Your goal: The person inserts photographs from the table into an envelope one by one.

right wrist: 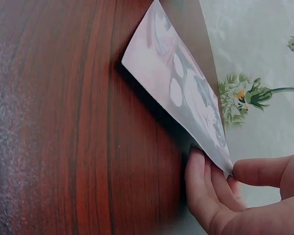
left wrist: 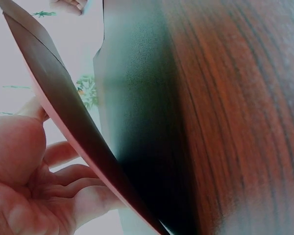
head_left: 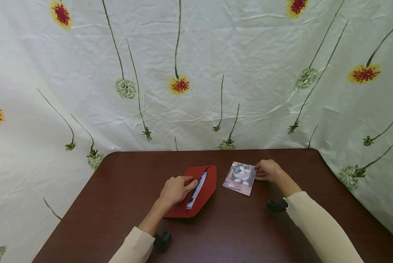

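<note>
My left hand [head_left: 176, 189] grips a red envelope [head_left: 211, 182] by its left side, thumb at the opening. A printed card or photo [head_left: 198, 191] shows inside the gaping envelope. From the left wrist view, the envelope [left wrist: 71, 107] stands tilted above the table, with the fingers of the left hand [left wrist: 49, 181] along it. To the right, my right hand [head_left: 268, 171] pinches the upper right corner of a photo of a grey and white cat [head_left: 240, 178]. In the right wrist view the photo [right wrist: 179, 83] slants over the tabletop, held between thumb and fingers.
The dark brown wooden table [head_left: 249, 230] has rounded far corners. Behind it and at its sides hangs a white cloth [head_left: 203, 44] printed with flowers. Each wrist wears a black band with a small device, such as the right one [head_left: 277, 205].
</note>
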Demonstrator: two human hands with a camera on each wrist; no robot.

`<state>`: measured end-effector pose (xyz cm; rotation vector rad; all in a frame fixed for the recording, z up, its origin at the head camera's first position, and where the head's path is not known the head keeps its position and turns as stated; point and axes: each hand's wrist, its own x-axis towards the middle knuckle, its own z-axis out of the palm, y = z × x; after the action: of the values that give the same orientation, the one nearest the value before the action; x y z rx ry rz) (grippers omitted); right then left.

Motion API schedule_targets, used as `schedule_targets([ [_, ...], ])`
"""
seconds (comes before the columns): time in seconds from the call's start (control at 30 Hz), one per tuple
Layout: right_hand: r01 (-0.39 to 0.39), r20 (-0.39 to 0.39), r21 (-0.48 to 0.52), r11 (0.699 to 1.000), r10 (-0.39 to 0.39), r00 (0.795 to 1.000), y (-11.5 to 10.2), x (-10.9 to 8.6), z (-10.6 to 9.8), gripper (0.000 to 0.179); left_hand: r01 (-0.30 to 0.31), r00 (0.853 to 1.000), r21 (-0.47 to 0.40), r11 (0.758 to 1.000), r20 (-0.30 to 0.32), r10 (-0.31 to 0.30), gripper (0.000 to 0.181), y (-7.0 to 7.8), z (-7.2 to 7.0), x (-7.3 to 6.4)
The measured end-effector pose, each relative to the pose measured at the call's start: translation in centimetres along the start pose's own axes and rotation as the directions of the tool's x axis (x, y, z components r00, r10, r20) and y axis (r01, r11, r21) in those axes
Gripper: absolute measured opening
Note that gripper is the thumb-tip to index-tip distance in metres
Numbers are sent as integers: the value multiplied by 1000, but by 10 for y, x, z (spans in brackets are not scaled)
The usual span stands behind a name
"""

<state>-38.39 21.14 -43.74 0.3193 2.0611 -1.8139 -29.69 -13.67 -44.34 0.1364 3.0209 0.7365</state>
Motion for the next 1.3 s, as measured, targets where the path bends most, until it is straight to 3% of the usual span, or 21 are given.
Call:
schedule_targets([
  [0.43, -43, -8, 142, 989, 45, 999, 2, 3, -5, 44, -11, 1000, -2, 1000, 8, 11, 52, 0, 0, 0],
  [0.8, -3, 2, 195, 981, 3, 1000, 1, -3, -9, 13, -15, 1000, -2, 1000, 2, 15, 52, -1, 0, 1],
  [1.1, 40, 20, 149, 988, -44, 999, -2, -11, -14, 36, -15, 1000, -5, 1000, 2, 15, 52, -1, 1, 1],
  [1.3, 48, 53, 103, 994, -54, 997, -5, -20, -16, 36, -14, 1000, -1, 1000, 3, 14, 52, 0, 0, 1],
])
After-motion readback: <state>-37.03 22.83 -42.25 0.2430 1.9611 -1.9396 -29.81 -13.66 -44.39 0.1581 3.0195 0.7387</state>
